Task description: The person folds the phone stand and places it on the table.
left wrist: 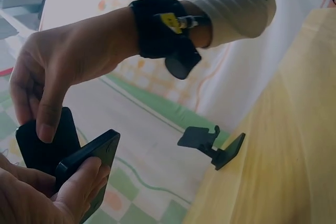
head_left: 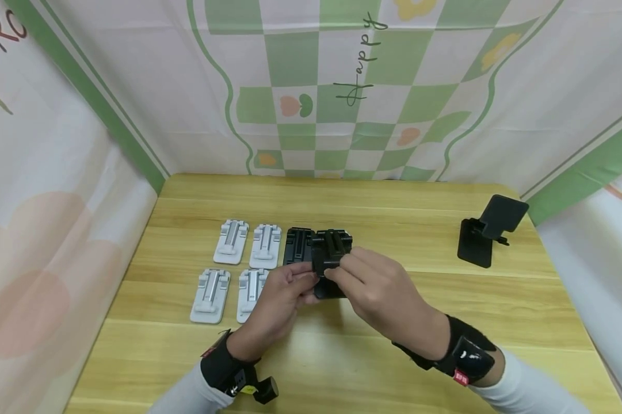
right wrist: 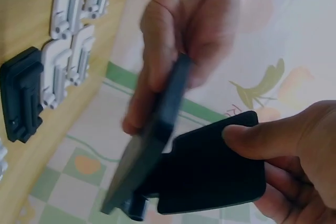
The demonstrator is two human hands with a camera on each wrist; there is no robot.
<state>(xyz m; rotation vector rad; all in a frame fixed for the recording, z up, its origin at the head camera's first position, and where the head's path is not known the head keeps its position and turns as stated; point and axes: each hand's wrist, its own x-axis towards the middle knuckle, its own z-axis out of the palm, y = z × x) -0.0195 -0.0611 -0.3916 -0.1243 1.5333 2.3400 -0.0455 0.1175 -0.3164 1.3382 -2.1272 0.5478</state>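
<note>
Both hands hold a black folding phone stand over the middle of the table, its two plates spread apart at an angle. My left hand grips the lower plate, thumb on top; in the left wrist view its fingers lie along that plate. My right hand pinches the other plate, its thumb flat on the plate face in the right wrist view. Just left of the held stand, a folded black phone stand lies on the table, partly covered in the head view.
Several white folded phone stands lie in two rows at the left, one partly behind my left hand. An unfolded black phone stand stands at the right of the wooden table. Printed cloth hangs behind the table.
</note>
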